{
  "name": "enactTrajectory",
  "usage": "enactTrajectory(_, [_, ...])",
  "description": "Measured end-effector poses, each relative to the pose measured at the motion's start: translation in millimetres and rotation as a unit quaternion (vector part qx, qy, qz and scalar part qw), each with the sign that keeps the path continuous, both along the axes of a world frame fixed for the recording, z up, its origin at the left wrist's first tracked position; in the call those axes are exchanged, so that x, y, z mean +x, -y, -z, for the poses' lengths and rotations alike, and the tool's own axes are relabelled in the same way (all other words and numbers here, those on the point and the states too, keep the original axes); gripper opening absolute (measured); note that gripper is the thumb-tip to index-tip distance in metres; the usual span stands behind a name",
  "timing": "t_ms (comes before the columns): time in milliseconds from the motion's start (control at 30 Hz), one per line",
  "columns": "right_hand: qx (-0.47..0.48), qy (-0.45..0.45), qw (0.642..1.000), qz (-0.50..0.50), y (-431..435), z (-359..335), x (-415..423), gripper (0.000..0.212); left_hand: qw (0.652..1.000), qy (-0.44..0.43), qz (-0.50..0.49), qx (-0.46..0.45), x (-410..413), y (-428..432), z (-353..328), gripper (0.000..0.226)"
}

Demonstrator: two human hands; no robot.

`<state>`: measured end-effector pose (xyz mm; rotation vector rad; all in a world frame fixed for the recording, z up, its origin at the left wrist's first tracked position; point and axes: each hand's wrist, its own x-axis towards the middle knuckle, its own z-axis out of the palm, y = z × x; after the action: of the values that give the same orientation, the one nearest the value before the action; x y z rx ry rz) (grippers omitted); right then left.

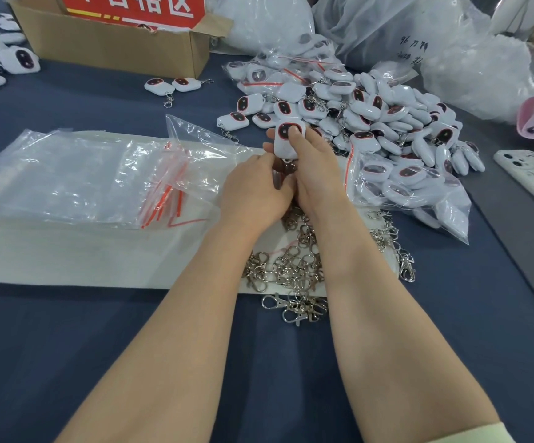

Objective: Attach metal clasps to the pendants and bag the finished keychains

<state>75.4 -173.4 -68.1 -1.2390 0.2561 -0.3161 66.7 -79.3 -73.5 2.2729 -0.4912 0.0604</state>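
The right hand (310, 169) grips a white plastic pendant (286, 140) just beyond the near pile of silver metal clasps (294, 266), loop end nearward, probably so the left hand (254, 188), pinching there, can hook a clasp on; that clasp is hidden.

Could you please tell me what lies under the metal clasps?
A white mat on the blue tablecloth; the nearest clasps lie off it. The forearms cover the middle.
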Motion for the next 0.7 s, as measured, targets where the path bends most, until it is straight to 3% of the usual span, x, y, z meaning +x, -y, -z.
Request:
enactTrajectory(200, [-0.055,-0.002,0.998,-0.017,-0.8,2.0,-0.5,0.03,1.0,-0.006,-0.011,-0.004,-0.6,0.1,-1.6,0.024])
enactTrajectory(400, [-0.038,0.015,0.999,-0.02,-1.1,2.0,-2.0,0.032,1.0,-0.015,-0.02,-0.017,-1.2,-0.5,-1.3,0.022])
enactTrajectory(600, [0.029,0.012,0.999,-0.016,-1.2,1.7,0.1,0.008,1.0,-0.001,-0.012,-0.009,-2.0,-0.2,-1.3,0.014])
enactTrajectory(700, [0.025,0.018,1.0,0.0,-0.4,2.2,0.3,0.008,1.0,0.001,-0.007,-0.008,-1.4,-0.4,-0.6,0.019])
